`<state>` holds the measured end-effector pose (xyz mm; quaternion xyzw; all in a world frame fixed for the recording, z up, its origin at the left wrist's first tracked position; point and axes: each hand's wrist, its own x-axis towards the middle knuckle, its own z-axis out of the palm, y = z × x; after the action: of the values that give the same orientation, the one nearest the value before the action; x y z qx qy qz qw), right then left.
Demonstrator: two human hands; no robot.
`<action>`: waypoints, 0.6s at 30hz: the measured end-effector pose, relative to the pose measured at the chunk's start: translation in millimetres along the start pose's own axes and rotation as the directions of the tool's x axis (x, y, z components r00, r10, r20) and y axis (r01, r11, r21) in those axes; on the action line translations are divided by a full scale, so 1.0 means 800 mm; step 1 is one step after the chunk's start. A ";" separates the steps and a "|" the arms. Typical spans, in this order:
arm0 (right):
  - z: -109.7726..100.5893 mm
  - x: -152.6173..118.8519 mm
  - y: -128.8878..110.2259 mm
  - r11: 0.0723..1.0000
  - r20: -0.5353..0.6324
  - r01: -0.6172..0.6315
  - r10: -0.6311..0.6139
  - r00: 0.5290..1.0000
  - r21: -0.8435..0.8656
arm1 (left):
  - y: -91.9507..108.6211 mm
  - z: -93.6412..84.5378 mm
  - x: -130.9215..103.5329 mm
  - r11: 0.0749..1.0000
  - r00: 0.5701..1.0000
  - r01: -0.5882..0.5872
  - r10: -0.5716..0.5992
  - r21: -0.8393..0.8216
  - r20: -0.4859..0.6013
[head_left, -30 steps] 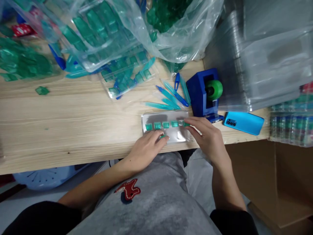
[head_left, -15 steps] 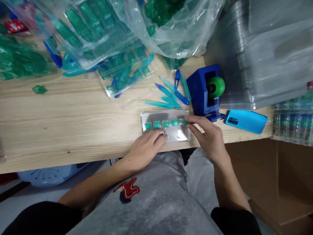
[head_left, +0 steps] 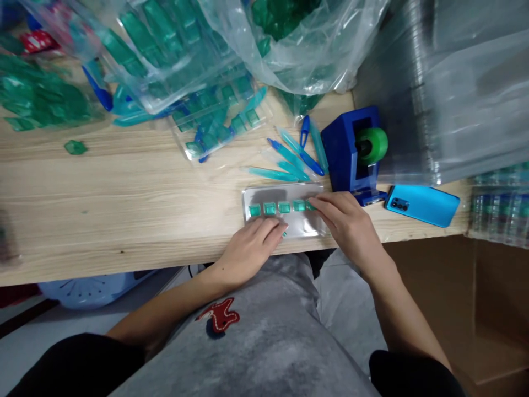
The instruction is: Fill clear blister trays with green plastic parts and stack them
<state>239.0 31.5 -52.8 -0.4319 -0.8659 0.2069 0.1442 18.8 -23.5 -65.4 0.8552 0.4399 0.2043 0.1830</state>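
Note:
A shallow clear plastic tray (head_left: pixel 295 193) lies near the desk's front edge. Several small translucent green blocks (head_left: pixel 284 207) stand in a row along it. At the right end of that row, my right hand (head_left: pixel 351 229) has its thumb and fingers closed on one green block (head_left: pixel 311 204), mostly hidden by the fingertips. My left hand (head_left: pixel 252 245) rests over the tray's lower left part with its fingers curled together. A bit of a small green piece (head_left: pixel 284 234) shows at its fingertips; the rest of it is covered.
Turquoise and blue pen-like pieces (head_left: pixel 275 174) lie behind the tray. A blue tape dispenser (head_left: pixel 341 146) and a blue phone (head_left: pixel 424 205) are to the right. Bags of green parts (head_left: pixel 37 94) and a filled clear tray (head_left: pixel 182 138) stand behind; stacked clear plastic (head_left: pixel 467 110) rises at right.
My right fingers have closed further over the block at the row's right end, and the hand has turned lower over it. My left hand stays at the tray. The whole view has shifted slightly.

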 end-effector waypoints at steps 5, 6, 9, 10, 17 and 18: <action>0.003 0.001 -0.001 1.000 0.007 -0.012 0.012 1.000 -0.002 | -0.004 -0.028 0.005 0.675 0.925 0.368 -0.338 -0.639 0.175; 0.004 0.001 -0.002 1.000 -0.006 -0.018 0.018 1.000 0.004 | -0.006 -0.035 0.006 0.521 0.888 0.431 -0.387 -0.736 0.246; 0.011 0.002 -0.005 0.999 -0.080 -0.036 0.036 0.996 0.006 | -0.008 -0.052 0.010 0.160 0.833 0.466 -0.411 -0.870 0.370; 0.015 0.002 -0.005 0.999 -0.105 -0.043 0.043 0.994 -0.001 | -0.008 -0.056 0.011 0.083 0.832 0.443 -0.408 -0.893 0.375; 0.021 0.000 -0.010 0.997 -0.166 -0.054 0.045 0.985 -0.049 | 0.009 -0.076 0.011 -0.045 0.850 0.354 -0.401 -0.934 0.341; 0.015 -0.001 -0.017 0.998 -0.194 -0.059 0.054 0.980 -0.024 | 0.011 -0.077 0.011 0.012 0.853 0.355 -0.413 -0.935 0.319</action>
<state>224.7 20.6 -56.6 -0.4765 -0.8381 0.1552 0.2154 -2.1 -12.6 -6.9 0.3659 0.4150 0.4005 0.7304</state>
